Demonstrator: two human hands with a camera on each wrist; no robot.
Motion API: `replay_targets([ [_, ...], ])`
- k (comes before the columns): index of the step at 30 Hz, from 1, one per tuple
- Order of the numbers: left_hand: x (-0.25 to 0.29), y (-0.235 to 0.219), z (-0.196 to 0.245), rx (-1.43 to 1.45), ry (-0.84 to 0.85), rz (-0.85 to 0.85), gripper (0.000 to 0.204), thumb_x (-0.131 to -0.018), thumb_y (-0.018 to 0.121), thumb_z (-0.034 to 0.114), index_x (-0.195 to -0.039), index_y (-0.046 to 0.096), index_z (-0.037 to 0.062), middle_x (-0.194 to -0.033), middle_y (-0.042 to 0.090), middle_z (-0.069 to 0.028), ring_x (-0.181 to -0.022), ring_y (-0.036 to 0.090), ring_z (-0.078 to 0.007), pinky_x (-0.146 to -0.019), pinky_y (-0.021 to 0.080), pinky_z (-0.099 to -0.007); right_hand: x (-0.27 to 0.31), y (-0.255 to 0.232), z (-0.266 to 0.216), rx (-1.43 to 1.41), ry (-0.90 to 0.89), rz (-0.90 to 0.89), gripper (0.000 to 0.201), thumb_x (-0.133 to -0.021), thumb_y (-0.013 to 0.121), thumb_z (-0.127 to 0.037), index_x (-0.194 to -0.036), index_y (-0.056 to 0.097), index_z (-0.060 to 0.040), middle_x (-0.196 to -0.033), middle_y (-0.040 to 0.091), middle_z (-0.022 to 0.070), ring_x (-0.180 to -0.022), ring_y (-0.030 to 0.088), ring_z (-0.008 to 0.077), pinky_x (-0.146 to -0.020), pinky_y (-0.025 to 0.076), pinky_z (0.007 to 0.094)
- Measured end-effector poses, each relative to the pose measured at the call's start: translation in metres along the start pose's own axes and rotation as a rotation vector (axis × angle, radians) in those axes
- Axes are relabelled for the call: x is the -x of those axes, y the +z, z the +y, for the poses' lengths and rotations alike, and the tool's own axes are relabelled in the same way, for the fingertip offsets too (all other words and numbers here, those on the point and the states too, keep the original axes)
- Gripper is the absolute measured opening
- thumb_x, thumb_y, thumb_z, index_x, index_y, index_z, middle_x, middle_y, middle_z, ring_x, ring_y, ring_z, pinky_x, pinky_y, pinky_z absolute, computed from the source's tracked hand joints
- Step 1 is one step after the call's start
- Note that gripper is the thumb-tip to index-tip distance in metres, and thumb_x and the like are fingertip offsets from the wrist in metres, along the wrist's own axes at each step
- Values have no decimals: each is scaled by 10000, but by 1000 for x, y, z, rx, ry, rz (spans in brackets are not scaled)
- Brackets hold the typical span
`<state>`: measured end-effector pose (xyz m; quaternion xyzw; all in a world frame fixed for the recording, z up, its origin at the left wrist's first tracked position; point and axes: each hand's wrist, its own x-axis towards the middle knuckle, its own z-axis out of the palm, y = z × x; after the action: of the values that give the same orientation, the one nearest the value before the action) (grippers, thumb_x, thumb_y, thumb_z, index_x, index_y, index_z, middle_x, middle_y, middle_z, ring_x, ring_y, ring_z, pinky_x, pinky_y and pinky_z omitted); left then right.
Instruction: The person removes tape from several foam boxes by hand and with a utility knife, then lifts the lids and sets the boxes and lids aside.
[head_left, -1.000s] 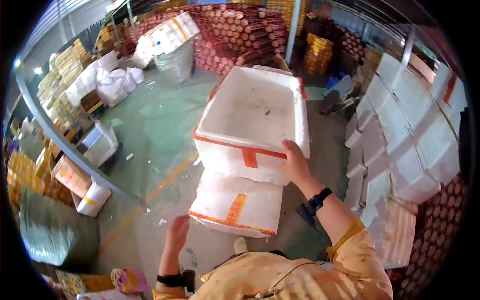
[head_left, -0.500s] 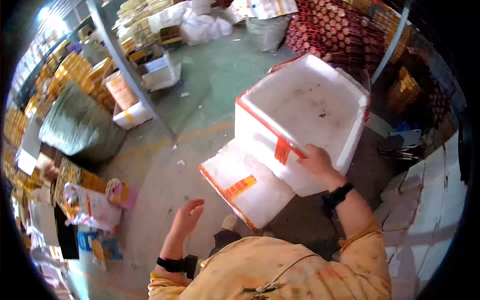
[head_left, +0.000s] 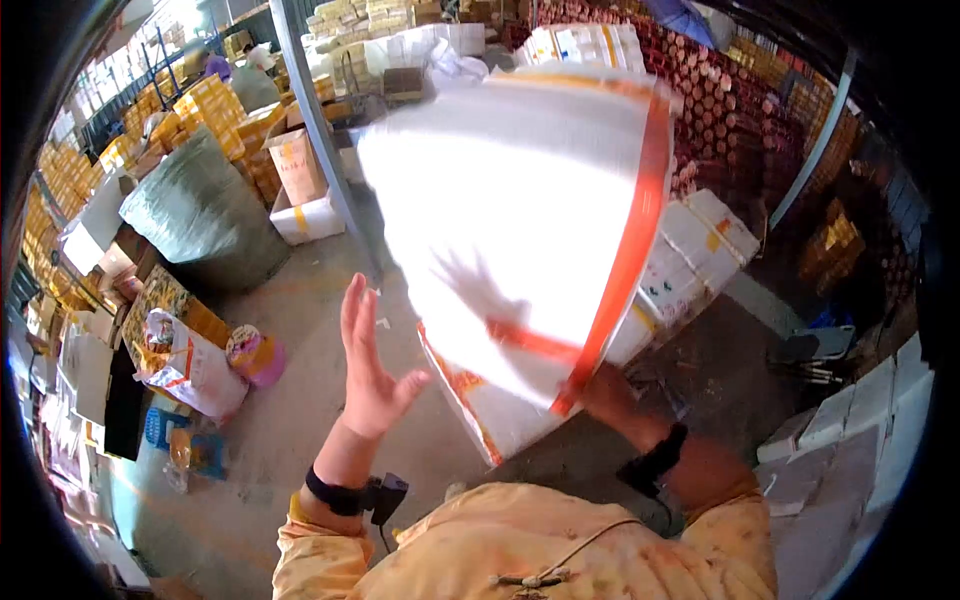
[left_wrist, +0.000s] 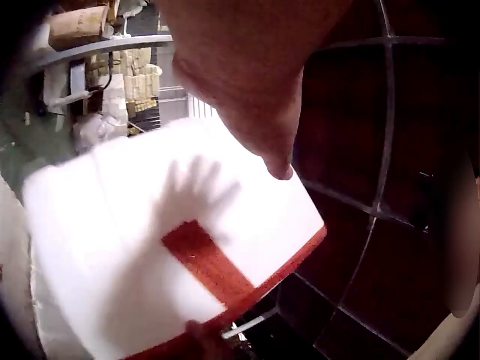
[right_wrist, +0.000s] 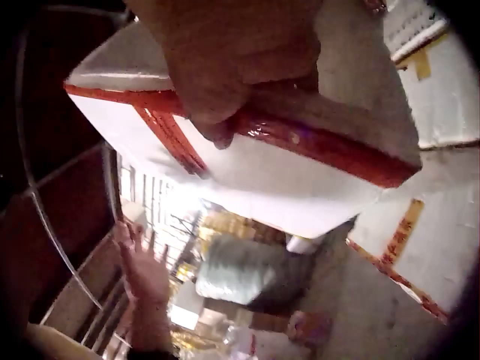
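A white foam box (head_left: 500, 220) edged with red tape is held up and tilted in front of the body, its outer side lit brightly. My right hand (head_left: 615, 400) grips its taped rim at the lower right; in the right wrist view the fingers of the right hand (right_wrist: 240, 75) curl over the red edge. To the left of the box my left hand (head_left: 375, 370) is raised with fingers spread, apart from it, and casts a shadow on the white side. Beneath stands another foam box (head_left: 500, 415) with orange-red tape, partly covered by the raised one.
A grey-green wrapped bundle (head_left: 205, 205) and a metal post (head_left: 315, 120) stand on the left, with a white bag (head_left: 195, 370) and pink tub (head_left: 255, 355) nearer. White boxes (head_left: 840, 440) line the right side. Behind are red-netted stacks (head_left: 725, 110).
The right hand has lifted and tipped the open box, so its outer side now faces the head camera. The left hand has risen with its fingers spread. The head view has turned left.
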<state>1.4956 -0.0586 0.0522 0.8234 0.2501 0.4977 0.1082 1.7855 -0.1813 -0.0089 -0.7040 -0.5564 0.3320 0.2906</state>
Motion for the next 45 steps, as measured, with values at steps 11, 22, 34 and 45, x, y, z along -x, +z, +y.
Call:
replay_targets([
  [11,41,-4,-5,-141,-11,-108,648,-757,575,523,-1183,485,44,-1248,421,-200,-1249,277,-426,-1010,188,-552,15,62,8,236,-237,-612,436,-824,578,-231,-1231,490,-102,-1058,602,130,-958,594,245,-835,455,347],
  [22,59,-5,-3,-65,126,-175,585,-695,640,488,-1108,551,83,-1185,483,-113,-1203,348,-383,-1025,93,-583,-11,-65,-49,270,-191,742,508,-814,588,-318,-1159,461,33,-1105,526,160,-1004,542,304,-825,449,402],
  [34,37,-13,53,28,260,-497,756,-588,680,600,-1170,520,144,-1246,464,-120,-1240,330,-367,-1007,80,-616,-48,-66,-81,809,-43,551,205,-855,522,-211,-856,502,-6,-850,555,167,-774,560,352,-671,452,430],
  [45,46,-63,12,-109,224,-464,654,-568,738,404,-1113,519,116,-1206,507,-99,-1171,441,-327,-985,226,-586,-35,-97,-112,-242,175,472,204,-905,501,-186,-893,546,13,-666,539,29,-431,437,60,-378,362,215],
])
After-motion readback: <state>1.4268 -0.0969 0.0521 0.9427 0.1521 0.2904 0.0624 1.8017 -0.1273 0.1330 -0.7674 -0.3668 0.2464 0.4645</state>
